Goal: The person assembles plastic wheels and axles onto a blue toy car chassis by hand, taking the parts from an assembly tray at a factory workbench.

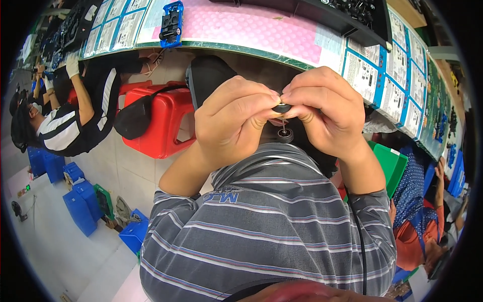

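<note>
My left hand (229,118) and my right hand (329,113) meet in front of my chest, below the table's near edge. Thumbs and fingers of both pinch a small black toy wheel (282,107) from either side. From it a thin metal axle (283,122) runs down to a second black wheel (285,135) with a lighter ring, which hangs under my fingers. Fingertips cover part of the upper wheel. Up on the table, left of my hands, lies a blue and black toy car body (172,25).
The table carries a pink bubble-patterned mat (241,29) and printed sheets (397,65). At its far right a black tray (327,19) holds small black parts. On my left stand a red stool (163,121) with a black bag (135,117) and blue bins (84,206). Co-workers sit on both sides.
</note>
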`<state>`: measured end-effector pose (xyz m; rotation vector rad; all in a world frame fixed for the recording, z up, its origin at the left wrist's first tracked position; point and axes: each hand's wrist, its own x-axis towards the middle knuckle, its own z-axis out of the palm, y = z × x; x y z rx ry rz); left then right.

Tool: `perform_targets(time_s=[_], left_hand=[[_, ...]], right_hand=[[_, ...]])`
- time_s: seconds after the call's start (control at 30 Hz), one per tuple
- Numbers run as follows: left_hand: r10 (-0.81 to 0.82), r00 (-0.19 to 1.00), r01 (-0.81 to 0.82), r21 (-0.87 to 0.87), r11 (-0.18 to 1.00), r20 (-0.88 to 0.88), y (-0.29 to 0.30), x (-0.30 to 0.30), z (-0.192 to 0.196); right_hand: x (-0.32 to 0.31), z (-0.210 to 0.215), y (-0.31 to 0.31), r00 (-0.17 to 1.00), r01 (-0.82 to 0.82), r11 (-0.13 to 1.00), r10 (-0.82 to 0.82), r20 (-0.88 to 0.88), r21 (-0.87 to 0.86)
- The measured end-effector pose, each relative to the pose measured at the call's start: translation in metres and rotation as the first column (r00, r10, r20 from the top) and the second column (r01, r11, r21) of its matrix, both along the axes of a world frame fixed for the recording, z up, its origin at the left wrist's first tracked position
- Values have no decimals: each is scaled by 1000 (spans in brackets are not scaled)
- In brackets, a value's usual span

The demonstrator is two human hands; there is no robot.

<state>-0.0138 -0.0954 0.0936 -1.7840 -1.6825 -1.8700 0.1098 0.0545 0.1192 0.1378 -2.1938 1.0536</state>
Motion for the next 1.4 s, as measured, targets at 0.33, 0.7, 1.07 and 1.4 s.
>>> perform_targets(time_s=[0.33, 0.7, 1.07, 1.4], left_hand=[[29, 995, -23, -60, 998, 101, -2, 11, -8], [-134, 849, 211, -95, 973, 512, -12, 28, -44], [710, 704, -656, -364, 661, 22, -4, -126, -44], [685, 503, -852, -435, 292, -526, 38, -243, -45]], right_hand=[[12, -9, -8, 998, 53, 997, -51, 32, -55], [8, -35, -13, 973, 206, 973, -194, 126, -99], [-4, -115, 90, 797, 552, 811, -581, 163, 194], [-10, -117, 84, 734, 587, 728, -664, 146, 355]])
